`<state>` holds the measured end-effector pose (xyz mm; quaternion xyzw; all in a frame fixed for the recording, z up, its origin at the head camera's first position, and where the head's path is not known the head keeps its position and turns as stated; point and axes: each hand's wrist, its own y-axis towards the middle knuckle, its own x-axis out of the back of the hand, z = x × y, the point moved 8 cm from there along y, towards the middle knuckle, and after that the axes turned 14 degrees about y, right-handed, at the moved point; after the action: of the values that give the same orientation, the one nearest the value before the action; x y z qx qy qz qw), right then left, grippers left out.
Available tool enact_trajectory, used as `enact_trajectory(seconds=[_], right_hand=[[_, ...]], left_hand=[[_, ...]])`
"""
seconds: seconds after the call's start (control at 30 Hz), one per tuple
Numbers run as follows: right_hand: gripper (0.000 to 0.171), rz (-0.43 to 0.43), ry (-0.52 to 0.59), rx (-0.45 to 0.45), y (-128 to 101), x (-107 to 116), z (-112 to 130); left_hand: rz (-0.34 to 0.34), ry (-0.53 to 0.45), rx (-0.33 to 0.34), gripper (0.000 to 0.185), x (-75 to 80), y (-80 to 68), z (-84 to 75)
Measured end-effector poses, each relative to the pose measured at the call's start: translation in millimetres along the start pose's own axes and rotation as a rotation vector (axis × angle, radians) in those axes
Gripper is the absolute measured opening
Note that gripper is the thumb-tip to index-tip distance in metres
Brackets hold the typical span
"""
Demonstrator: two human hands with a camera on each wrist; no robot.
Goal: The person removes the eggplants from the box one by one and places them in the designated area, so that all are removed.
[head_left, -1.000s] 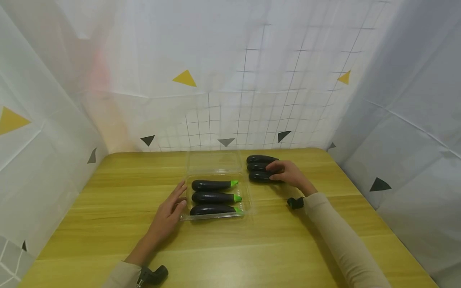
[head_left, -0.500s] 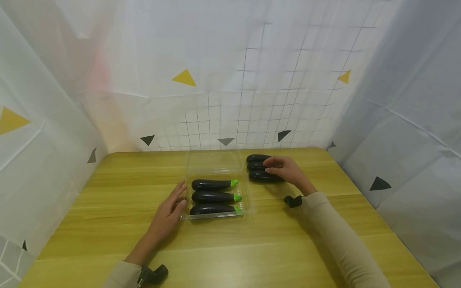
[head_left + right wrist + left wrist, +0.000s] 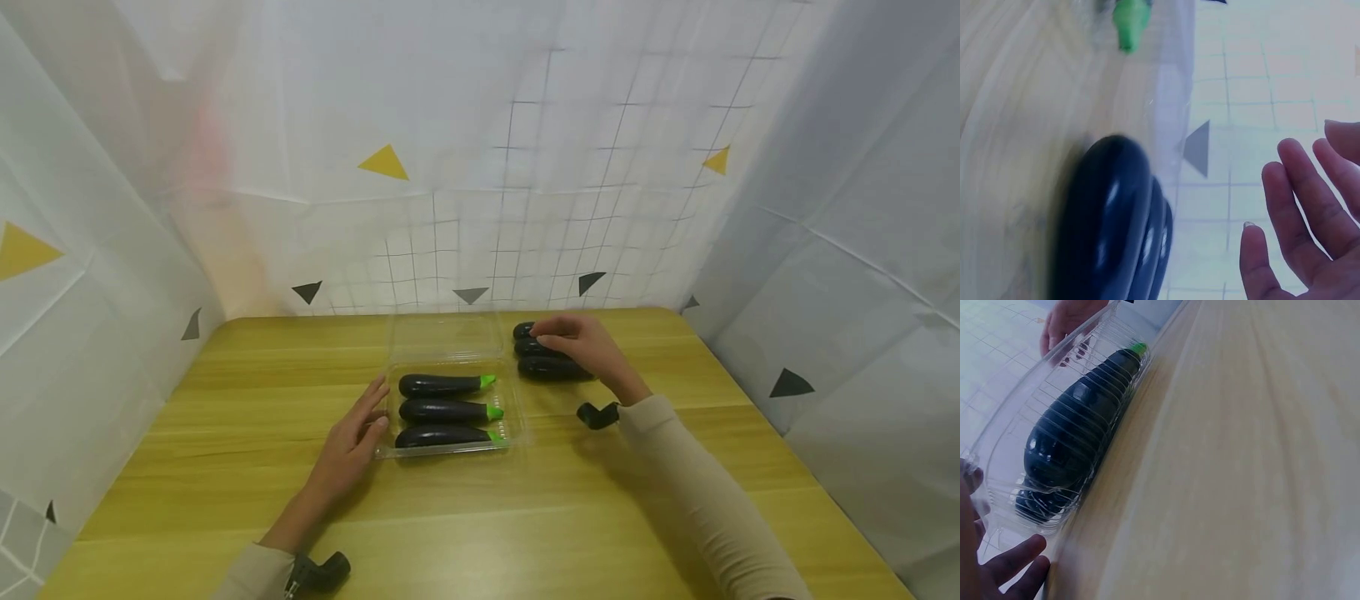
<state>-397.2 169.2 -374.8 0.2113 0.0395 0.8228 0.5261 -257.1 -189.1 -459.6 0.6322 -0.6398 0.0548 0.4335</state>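
Loose eggplants (image 3: 551,367) lie crosswise under right hand (image 3: 581,344), stems rightward

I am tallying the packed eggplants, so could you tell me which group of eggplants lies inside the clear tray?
The three eggplants with green stem caps, beside the left hand, lie in the clear tray; the other eggplants lie on the bare table.

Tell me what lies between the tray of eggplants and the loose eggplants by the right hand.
Only bare wooden table; the head view shows clear tray and loose eggplants apart.
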Motion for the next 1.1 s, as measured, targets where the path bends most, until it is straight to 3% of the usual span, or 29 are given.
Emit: enact_trajectory(seconds=[0.5,0.7,1.1], right_hand=[[0.026,0.058,0.056,0.038,11,-36,34],[0.024,0.097,0.09,0.027,15,-49,39],[0.024,0.17,0.051,0.064,23,-77,43]], left_hand=[[0.006,0.005,0.0,0.049,0.2,0.6,-0.9],[0.006,0.009,-0.005,0.049,0.8,0.7,-1.6],[0.005,0.013,0.003,0.05,1.6,0.1,-4.1]])
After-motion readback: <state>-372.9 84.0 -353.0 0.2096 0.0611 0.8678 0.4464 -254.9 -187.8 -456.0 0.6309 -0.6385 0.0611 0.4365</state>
